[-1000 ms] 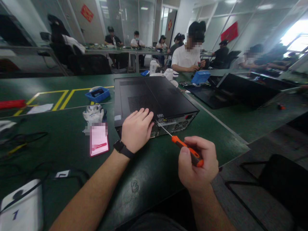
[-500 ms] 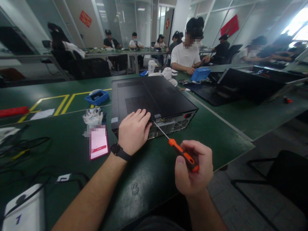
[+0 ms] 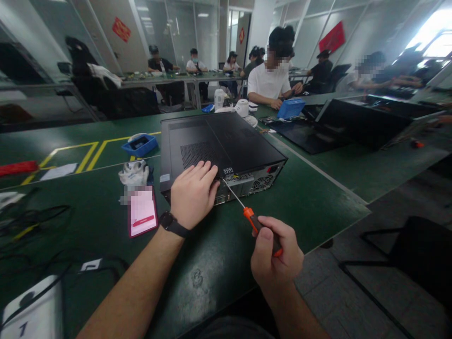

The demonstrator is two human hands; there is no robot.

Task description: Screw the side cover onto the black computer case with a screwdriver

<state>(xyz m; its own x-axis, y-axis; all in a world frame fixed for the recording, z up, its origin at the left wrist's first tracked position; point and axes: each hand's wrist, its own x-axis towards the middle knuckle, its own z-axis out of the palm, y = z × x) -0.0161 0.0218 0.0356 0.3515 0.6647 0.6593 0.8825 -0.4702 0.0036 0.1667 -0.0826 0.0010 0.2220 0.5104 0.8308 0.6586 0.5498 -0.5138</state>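
A black computer case (image 3: 229, 136) lies flat on the green table, its rear panel with ports and a fan grille facing me. My left hand (image 3: 193, 190) rests on its near edge, fingers laid out on the top cover and thumb down by the rear panel. My right hand (image 3: 277, 247) is closed around the orange and black handle of a screwdriver (image 3: 250, 215). The thin shaft slants up and left, its tip at the rear edge beside my left thumb. What the tip touches is too small to make out.
Left of the case are a phone (image 3: 142, 214) with a pink screen, gloves (image 3: 134, 173) and a blue tray (image 3: 140, 145). Cables (image 3: 38, 214) lie farther left. Across the table a person (image 3: 270, 80) works beside a blue box (image 3: 291, 108) and an opened black casing (image 3: 356, 122).
My right fingers have closed more tightly around the screwdriver handle, and the hand has turned. The tip stays at the case's rear edge. The whole view has shifted slightly.
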